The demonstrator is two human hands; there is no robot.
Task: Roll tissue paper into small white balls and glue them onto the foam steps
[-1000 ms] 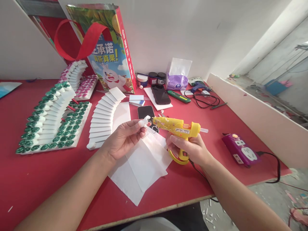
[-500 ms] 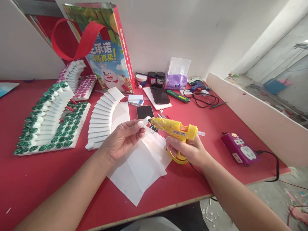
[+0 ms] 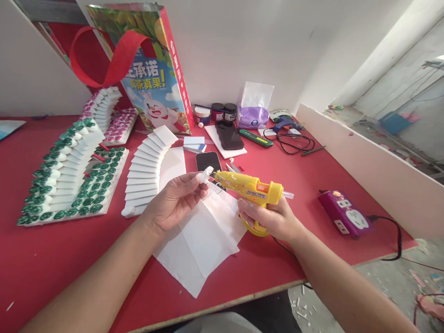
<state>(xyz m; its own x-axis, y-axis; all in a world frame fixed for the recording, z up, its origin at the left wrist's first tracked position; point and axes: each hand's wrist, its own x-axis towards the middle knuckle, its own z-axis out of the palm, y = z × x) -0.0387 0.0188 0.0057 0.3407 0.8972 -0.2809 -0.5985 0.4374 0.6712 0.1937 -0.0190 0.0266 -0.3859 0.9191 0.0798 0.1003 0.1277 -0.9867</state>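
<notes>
My left hand (image 3: 175, 201) pinches a small crumpled white piece, which looks like twisted tissue paper (image 3: 205, 175), between thumb and fingers. My right hand (image 3: 274, 217) is wrapped round the handle of a yellow hot glue gun (image 3: 239, 182), a clear glue stick (image 3: 287, 195) jutting from its back. The gun's nozzle points left, at or very near the white piece. Thin white sheets (image 3: 211, 245) lie beneath both hands. Left of them stands a curved stair of white strips (image 3: 144, 173), with one white lump (image 3: 128, 212) at its near corner.
At the left are a stair model with green rosettes (image 3: 93, 211) and a pink one (image 3: 120, 127). Behind stand a printed bag (image 3: 163, 69), paint jars (image 3: 217, 112) and a tissue pack (image 3: 253, 118). Phones (image 3: 208, 161), a green cutter (image 3: 255, 138) and a purple power socket (image 3: 347, 212) also lie about.
The white piece has turned slightly in my left fingers, and the glue gun's nozzle has shifted a little left and down. The whole view has drifted slightly. Both grips are unchanged.
</notes>
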